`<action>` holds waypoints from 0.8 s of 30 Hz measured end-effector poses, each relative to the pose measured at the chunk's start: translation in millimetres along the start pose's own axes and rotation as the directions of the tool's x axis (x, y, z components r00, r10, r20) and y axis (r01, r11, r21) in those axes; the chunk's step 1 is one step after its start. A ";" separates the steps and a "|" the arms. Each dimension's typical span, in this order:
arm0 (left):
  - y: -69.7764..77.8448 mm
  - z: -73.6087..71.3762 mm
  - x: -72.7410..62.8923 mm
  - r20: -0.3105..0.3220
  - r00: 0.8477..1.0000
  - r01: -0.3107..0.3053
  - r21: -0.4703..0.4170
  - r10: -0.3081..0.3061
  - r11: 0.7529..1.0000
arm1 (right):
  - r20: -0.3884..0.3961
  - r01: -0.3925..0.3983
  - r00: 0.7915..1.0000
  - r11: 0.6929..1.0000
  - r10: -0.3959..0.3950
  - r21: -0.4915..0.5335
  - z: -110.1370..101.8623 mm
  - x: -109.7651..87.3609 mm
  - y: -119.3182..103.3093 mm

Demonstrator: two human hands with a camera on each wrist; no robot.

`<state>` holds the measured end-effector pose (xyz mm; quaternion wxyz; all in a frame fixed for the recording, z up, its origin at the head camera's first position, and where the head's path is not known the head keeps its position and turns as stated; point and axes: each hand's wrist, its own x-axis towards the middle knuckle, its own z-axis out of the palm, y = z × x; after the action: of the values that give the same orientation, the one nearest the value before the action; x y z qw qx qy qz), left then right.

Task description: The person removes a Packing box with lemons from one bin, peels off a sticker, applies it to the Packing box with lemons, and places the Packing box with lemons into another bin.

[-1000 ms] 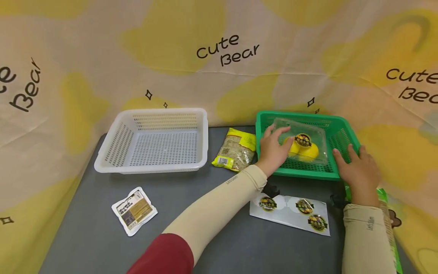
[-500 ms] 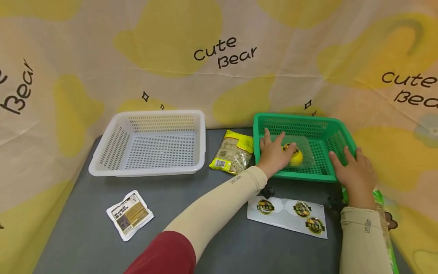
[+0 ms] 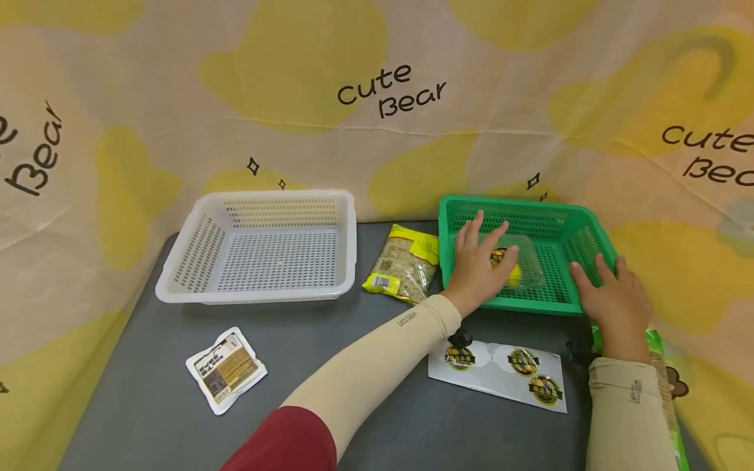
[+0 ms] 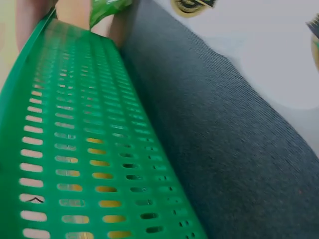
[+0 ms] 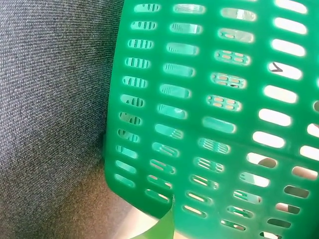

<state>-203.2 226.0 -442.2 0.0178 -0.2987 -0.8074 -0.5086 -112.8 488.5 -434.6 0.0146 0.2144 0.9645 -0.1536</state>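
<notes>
A clear plastic box (image 3: 533,258) lies on the floor of the green basket (image 3: 533,306), toward its left side. Yellow fruit (image 3: 515,277) shows inside the box, under a round black-and-gold sticker (image 3: 499,255) on the lid. My left hand (image 3: 480,271) is over the box with fingers spread, hiding part of it. At the basket's right rim rests my right hand (image 3: 615,297), its fingers and thumb apart. The left wrist view shows the slotted front wall of the basket (image 4: 107,129), with yellow behind the slots; neither wrist view shows a grip.
A white basket (image 3: 256,292) stands at the left. Between the baskets lies a yellow-trimmed bag of grain-like food (image 3: 403,261). In front are a small white packet (image 3: 226,369) and a sticker sheet (image 3: 491,376). A green-edged bag (image 3: 655,340) is partly behind the right arm.
The clear box has gone from tilted in my left hand down onto the green basket's floor. My left hand has let go and risen slightly. The right hand stays at the rim.
</notes>
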 end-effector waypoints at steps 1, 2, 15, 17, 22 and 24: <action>-0.6 -0.2 -0.3 -0.019 0.998 -0.058 0.024 0.059 0.998 | 0.000 0.001 1.000 1.000 -0.001 0.000 -0.7 1.0 -0.6; -1.5 -0.6 -0.9 -0.033 0.993 -0.115 0.064 0.117 0.991 | 0.000 0.003 1.000 1.000 -0.003 0.001 -1.2 1.9 -0.9; -34.9 -73.2 -41.9 -0.019 0.982 -0.138 0.609 0.189 0.781 | 0.035 0.051 0.998 0.998 -0.052 0.035 -3.5 12.0 13.9; -43.2 -93.1 -50.7 -0.083 0.986 -0.062 0.613 0.143 0.788 | 0.042 0.053 0.998 0.998 -0.054 0.032 -3.5 13.4 16.2; -60.2 -140.9 -77.4 -0.234 0.971 0.102 0.590 0.048 0.801 | 0.040 0.057 0.998 0.998 -0.058 0.020 -3.6 14.7 26.0; -64.8 -158.7 -88.3 -0.284 0.958 0.145 0.585 0.034 0.798 | 0.021 0.071 0.997 0.997 -0.071 0.030 -3.8 12.5 32.8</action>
<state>-206.7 33.3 -447.7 0.2106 -0.1784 -0.9242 -0.2639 -110.2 523.1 -441.7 0.0164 0.1785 0.9689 -0.1704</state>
